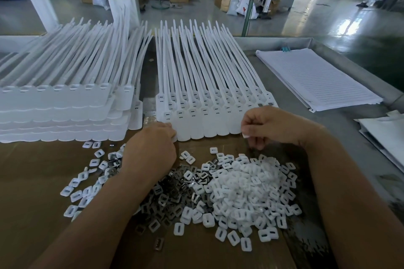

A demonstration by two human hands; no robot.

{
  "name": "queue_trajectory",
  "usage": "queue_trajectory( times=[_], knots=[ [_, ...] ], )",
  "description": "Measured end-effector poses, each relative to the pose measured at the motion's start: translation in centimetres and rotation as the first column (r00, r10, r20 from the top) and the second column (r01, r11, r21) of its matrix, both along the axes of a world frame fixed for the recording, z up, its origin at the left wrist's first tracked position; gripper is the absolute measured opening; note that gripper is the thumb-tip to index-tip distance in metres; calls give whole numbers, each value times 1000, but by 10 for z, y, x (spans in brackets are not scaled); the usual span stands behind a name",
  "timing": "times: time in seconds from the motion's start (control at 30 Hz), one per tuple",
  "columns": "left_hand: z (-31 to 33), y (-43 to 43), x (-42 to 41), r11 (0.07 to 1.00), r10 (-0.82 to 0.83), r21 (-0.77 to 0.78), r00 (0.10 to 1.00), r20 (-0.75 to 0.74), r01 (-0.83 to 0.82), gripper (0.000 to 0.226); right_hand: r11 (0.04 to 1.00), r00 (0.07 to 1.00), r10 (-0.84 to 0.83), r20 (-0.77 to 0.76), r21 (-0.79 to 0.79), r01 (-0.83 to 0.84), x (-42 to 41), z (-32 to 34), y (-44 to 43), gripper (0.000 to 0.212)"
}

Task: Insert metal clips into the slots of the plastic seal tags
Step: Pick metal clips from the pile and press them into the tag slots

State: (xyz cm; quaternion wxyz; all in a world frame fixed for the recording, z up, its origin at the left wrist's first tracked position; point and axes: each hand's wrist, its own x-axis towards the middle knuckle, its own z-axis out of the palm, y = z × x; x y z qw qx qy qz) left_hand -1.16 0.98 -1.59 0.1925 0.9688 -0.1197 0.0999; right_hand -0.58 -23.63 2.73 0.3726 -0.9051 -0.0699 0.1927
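Observation:
A row of white plastic seal tags (209,122) lies fanned out on the table, slots facing up, long tails pointing away from me. My left hand (150,148) grips the near left corner of that row. My right hand (269,126) rests at the row's near right end, fingers curled, thumb and forefinger pinched together; whether a clip sits between them I cannot tell. Below the hands, dark metal clips (172,194) lie heaped on brown cardboard (32,181), mixed with a pile of small white slotted caps (249,190).
A taller stack of white seal tags (61,111) fills the left of the table. A pile of lined paper sheets (314,78) lies at the right, more white sheets (384,137) beyond it. The metal table rim (273,40) runs behind; a fan stand (249,6) rises past it.

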Motion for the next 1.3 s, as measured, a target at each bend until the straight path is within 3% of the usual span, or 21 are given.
queue_trajectory(
  times=[0.13,0.27,0.4,0.57,0.67,1.1,1.3],
  knots=[
    [0,1,1,1000,4,-8,1000,-5,-4,25,986,959,-164,233,50,157,4,2,-4,12],
    [0,1,0,1000,10,-4,1000,-15,-10,25,912,817,-405,410,126,390,10,-3,-17,9],
    [1,1,0,1000,16,-6,1000,-25,-16,26,799,668,-585,459,189,570,18,-15,-30,11],
    [2,0,-1,1000,18,0,999,-37,-18,28,770,609,-615,501,217,599,27,-30,-32,14],
    [2,0,0,1000,20,8,999,-40,-20,28,764,607,-632,481,258,592,33,-34,-30,12],
    [1,0,1,1000,23,13,999,-30,-23,27,850,717,-426,552,-27,526,47,-41,-29,14],
    [2,-1,0,1000,22,21,999,-33,-21,29,868,721,-394,569,-27,496,47,-43,-30,11]
  ],
)
